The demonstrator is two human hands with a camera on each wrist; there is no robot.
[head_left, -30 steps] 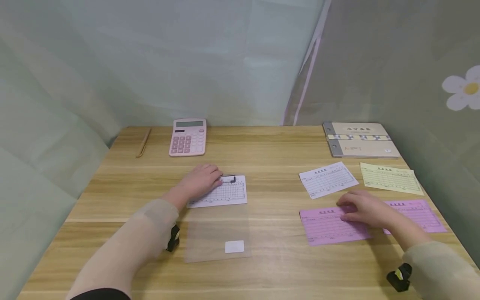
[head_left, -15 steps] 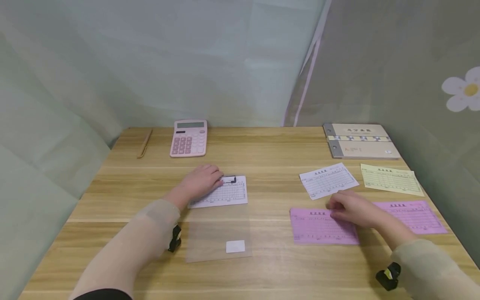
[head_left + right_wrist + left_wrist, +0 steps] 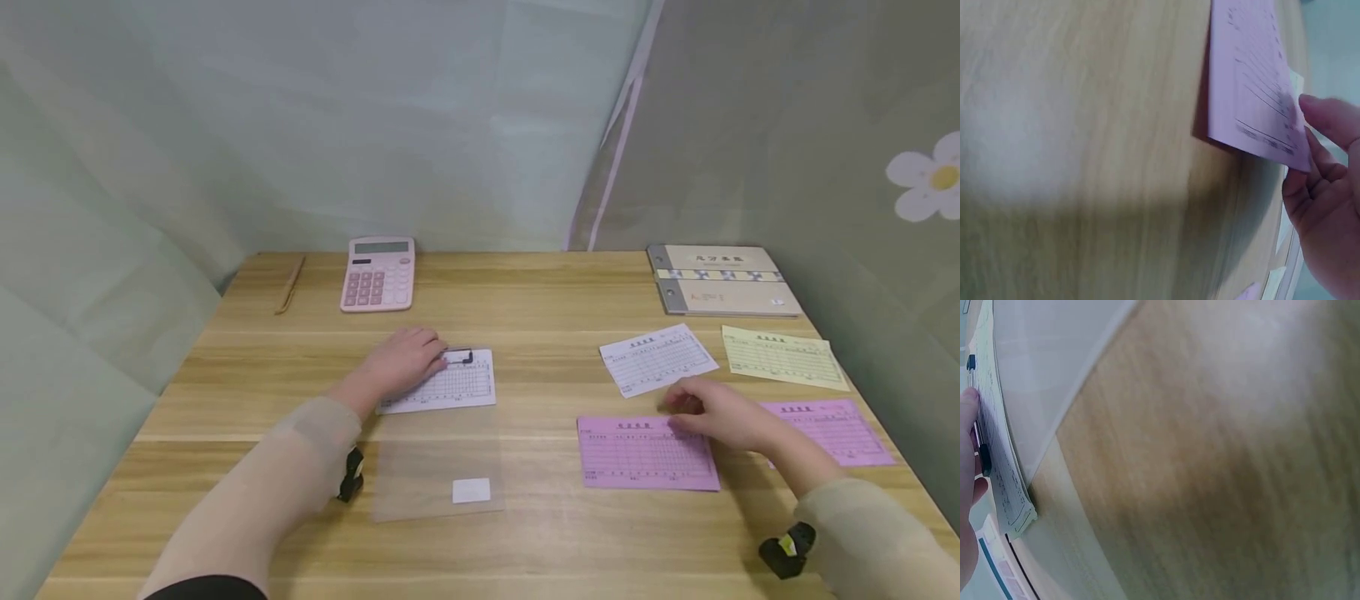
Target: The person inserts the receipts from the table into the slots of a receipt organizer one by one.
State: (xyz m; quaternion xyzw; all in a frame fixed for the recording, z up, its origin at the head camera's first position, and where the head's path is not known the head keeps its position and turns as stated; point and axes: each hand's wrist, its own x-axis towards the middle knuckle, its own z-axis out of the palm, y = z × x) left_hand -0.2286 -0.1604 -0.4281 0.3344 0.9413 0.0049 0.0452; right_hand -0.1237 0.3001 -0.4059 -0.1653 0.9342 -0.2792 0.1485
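My left hand (image 3: 402,364) grips the top of a clear clipboard (image 3: 435,467) at its metal clip (image 3: 979,422), thumb and fingers round the clip. A stack of white printed forms (image 3: 457,385) lies on the board at the clip. On the right side, my right hand (image 3: 716,412) pinches the upper right edge of a pink printed form (image 3: 637,454) between thumb and fingers. In the right wrist view that form tilts up over the table and casts a shadow under its edge. A second pink form (image 3: 840,429) lies partly behind the right wrist.
A white form (image 3: 652,358) and a yellow form (image 3: 783,357) lie beyond the right hand. Farther back rests a bound ledger book (image 3: 723,287). At the back left are a pink calculator (image 3: 377,275) and a thin brown stick (image 3: 291,285). Curtains hang behind the wooden table (image 3: 525,300).
My right hand has shifted left with the pink form, which now lies straighter and farther from the second pink one. The left hand stays on the clip.
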